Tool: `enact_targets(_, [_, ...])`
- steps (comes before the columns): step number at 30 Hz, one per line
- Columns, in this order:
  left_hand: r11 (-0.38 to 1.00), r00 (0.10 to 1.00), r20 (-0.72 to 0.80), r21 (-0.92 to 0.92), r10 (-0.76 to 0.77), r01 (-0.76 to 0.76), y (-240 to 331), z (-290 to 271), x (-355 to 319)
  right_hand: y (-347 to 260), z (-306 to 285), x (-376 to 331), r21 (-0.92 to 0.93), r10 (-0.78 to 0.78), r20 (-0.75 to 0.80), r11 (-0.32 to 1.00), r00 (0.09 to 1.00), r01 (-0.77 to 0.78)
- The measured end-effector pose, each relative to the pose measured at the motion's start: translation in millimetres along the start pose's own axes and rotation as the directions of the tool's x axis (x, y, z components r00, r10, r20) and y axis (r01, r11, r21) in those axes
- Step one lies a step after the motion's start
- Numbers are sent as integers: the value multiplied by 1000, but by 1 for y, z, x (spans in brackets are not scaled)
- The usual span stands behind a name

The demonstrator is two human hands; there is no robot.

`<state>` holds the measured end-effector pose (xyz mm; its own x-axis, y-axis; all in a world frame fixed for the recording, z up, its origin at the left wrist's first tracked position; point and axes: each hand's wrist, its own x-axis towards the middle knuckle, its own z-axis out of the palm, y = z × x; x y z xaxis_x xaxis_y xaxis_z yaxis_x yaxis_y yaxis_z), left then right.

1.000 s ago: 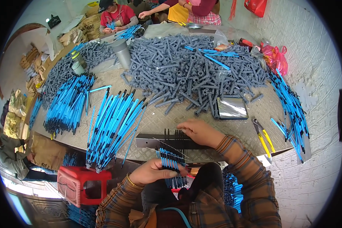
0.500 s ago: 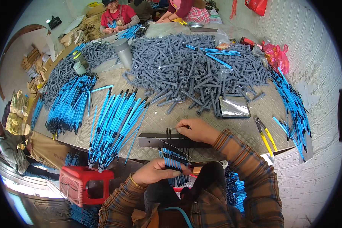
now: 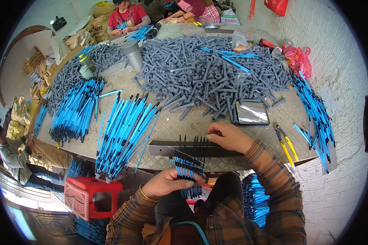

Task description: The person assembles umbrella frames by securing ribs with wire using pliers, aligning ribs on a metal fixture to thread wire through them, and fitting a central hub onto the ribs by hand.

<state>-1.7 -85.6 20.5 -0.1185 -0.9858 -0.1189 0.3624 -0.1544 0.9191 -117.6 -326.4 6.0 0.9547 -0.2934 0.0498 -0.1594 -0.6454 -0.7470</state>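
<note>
My left hand (image 3: 167, 183) is wrapped round a row of thin blue rods (image 3: 185, 172) with black ends, held side by side over my lap. Their black tips point away from me, across a dark metal bar (image 3: 161, 149) at the table's near edge. Two thin pale wires (image 3: 192, 157) lie crosswise over the rods. Just right of the tips is my right hand (image 3: 230, 138), its fingers curled and pressed together above the bar. What those fingers hold, if anything, is too small to make out.
Grey plastic tubes (image 3: 200, 69) are heaped across the table. Bundles of blue rods (image 3: 126, 130) lie at left, with more rods (image 3: 315, 112) at right. Yellow-handled pliers (image 3: 286, 143) and a dark tray (image 3: 252, 113) are nearby. A red stool (image 3: 92, 188) stands at lower left; people work beyond.
My right hand has shifted right, away from the middle tips, and more black tips show over the bar. My left hand has hardly moved. A person at far left has changed posture.
</note>
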Motion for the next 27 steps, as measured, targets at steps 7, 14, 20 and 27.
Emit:
enact_targets(7, [999, 1000, 0, 27, -20, 20, 1, 4, 3, -1, -8, -6, -179, -106, 34, 978, 994, 110])
enact_targets(14, [997, 1000, -2, 80, -24, 24, 4, 6, 4, -8, -16, 0, -163, -175, 88, 969, 981, 187])
enact_targets(20, [995, 1000, -1, 95, -26, 26, 3, 6, 3, 2, -9, 11, -96, -117, 170, 986, 978, 135])
enact_targets(27, [997, 1000, 2, 81, -19, 19, 4, 4, 5, 4, -14, 11, -31, -82, 233, 995, 969, 92])
